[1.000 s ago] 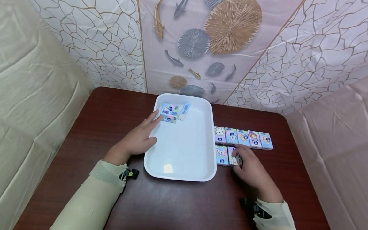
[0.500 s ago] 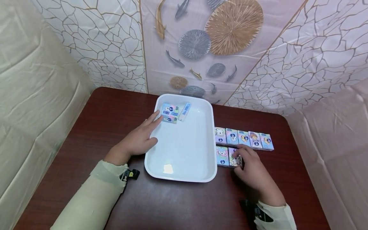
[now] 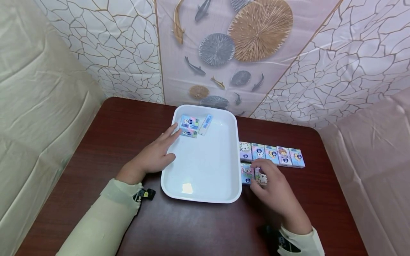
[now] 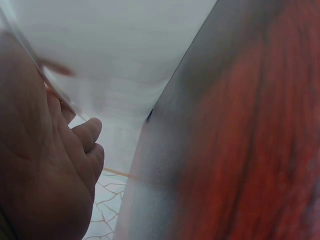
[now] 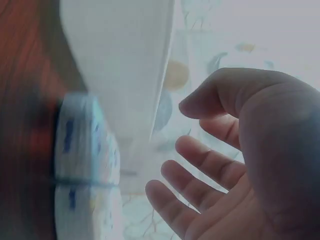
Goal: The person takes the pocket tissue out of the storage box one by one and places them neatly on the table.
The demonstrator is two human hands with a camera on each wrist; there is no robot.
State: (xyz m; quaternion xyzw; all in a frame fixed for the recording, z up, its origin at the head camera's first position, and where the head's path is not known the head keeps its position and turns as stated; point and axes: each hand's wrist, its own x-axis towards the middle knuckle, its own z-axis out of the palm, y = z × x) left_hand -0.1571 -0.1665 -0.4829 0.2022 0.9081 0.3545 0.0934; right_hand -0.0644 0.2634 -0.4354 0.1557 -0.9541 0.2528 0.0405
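My left hand [image 3: 153,154] lies across the left rim of a white tray [image 3: 205,170], its fingers extended and its fingertips beside a pastel pack [image 3: 189,126] inside. In the left wrist view the left hand [image 4: 55,145] is close against the tray wall. My right hand [image 3: 275,188] hovers over the near row of small cartoon-printed packs, which look like pocket tissues. It partly covers the second pack [image 3: 262,178], and its fingertips overlap the edge of the first pack [image 3: 247,173]. In the right wrist view the right hand [image 5: 250,165] has loosely bent fingers with nothing between them.
A narrow pack [image 3: 205,124] stands on edge in the tray's back part. Several more packs [image 3: 271,154] form a row right of the tray, behind the near row. Patterned cloth [image 3: 128,46] hangs behind the dark wooden table [image 3: 173,227].
My right hand has moved left, from the second pack of the near row toward the first one. The left hand, the tray and the packs stay in place.
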